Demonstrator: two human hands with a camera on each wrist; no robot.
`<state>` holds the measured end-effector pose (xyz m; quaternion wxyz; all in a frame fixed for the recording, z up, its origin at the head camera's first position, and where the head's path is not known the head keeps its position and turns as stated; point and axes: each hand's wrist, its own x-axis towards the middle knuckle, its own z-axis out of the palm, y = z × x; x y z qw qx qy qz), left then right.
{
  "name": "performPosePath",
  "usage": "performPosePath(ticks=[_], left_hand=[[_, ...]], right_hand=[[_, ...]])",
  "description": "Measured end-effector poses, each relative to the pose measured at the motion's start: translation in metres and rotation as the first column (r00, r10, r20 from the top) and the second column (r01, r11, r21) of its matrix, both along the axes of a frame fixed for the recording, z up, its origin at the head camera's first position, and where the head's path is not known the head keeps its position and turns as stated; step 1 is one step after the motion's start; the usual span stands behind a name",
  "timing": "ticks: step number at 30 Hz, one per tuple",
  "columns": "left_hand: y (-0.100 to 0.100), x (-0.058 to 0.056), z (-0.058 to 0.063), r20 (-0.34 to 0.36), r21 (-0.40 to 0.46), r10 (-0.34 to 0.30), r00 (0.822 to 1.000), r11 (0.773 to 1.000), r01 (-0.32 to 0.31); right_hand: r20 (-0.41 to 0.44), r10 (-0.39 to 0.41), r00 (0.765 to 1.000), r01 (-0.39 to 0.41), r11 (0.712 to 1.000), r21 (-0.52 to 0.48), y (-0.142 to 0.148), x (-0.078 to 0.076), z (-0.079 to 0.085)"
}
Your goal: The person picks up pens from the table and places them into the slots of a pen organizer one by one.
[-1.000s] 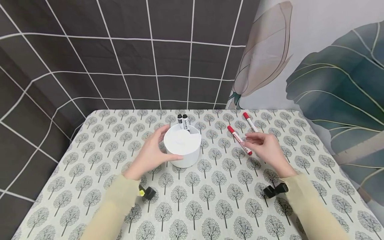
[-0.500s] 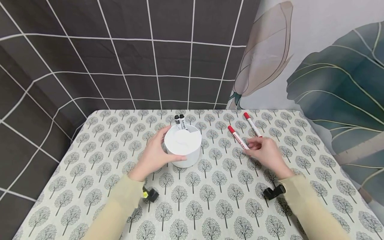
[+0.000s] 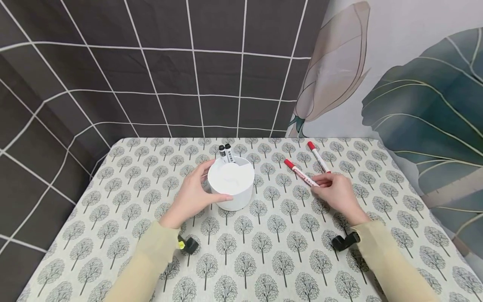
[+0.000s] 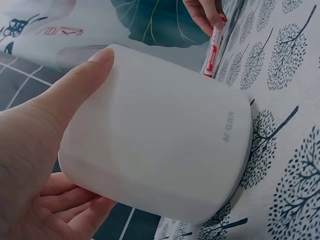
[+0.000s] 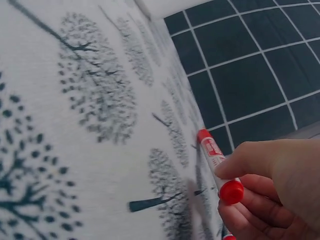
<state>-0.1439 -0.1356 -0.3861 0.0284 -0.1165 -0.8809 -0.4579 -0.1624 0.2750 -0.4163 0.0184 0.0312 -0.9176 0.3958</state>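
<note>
My left hand (image 3: 190,195) grips a round white pen holder (image 3: 239,200), thumb across its near side and fingers round the far side. Two black-capped markers (image 3: 229,156) lean against the back inside it. On the right, my right hand (image 3: 337,193) pinches the near end of a red-and-white marker (image 3: 299,173), whose red cap points away to the left. The right wrist view shows thumb and fingers on this marker (image 5: 212,150), near its red end. Just beyond the same hand lies a second red-capped marker (image 3: 318,157); its near end is hidden by the fingers.
A tree-print cloth (image 3: 260,251) covers the table. Behind it hangs a dark curtain with white grid lines (image 3: 162,71), and a leaf-patterned one (image 3: 426,105) hangs at the right. A small black camera (image 3: 345,242) sits at the right wrist.
My right hand has come down onto the nearer red marker's near end and now pinches it; that marker has turned slightly. Inside the holder, the black-capped markers have tipped a little to the left.
</note>
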Motion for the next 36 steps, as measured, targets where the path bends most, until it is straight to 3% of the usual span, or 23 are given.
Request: performPosePath(ticks=[3,11,22,36], left_hand=[[0.001,-0.002,0.002,0.007,-0.001,-0.004,1.000,1.000,0.004],[0.000,-0.003,0.002,0.023,-0.013,-0.007,1.000,1.000,0.008],[-0.001,-0.004,0.005,0.035,0.011,-0.028,0.999,1.000,0.028],[-0.002,-0.004,0.005,0.036,0.025,-0.038,0.999,0.999,0.037]], right_hand=[[-0.013,-0.018,1.000,0.018,1.000,-0.014,0.000,0.001,0.006],[-0.175,-0.042,0.984,0.043,0.999,0.007,-0.011,0.001,0.042],[-0.201,-0.112,0.973,0.083,0.986,-0.147,-0.033,0.004,0.085],[-0.287,-0.138,0.948,0.000,0.901,-0.434,-0.062,0.007,0.112]])
